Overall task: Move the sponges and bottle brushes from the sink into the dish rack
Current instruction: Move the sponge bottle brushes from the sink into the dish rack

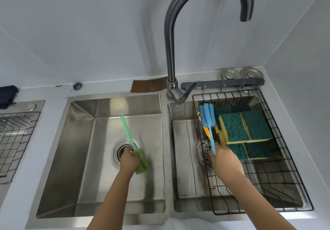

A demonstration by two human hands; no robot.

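In the left sink basin (85,158), my left hand (129,160) grips a green bottle brush (128,131) where its handle meets the green sponge head, near the drain. My right hand (225,160) holds the handle of a blue bottle brush (207,113), whose blue sponge head points away over the far left part of the black wire dish rack (278,190). The rack sits in the right basin. Several green-and-yellow sponges (244,128) lie piled in its far half. An orange brush (206,131) lies partly hidden under the blue one.
A tall curved steel faucet (171,51) rises between the two basins. The right basin's drain strainer (205,152) lies beside my right hand. Another wire rack (14,136) sits at the far left. Two metal plugs (239,74) and a grey bar stand behind the dish rack.
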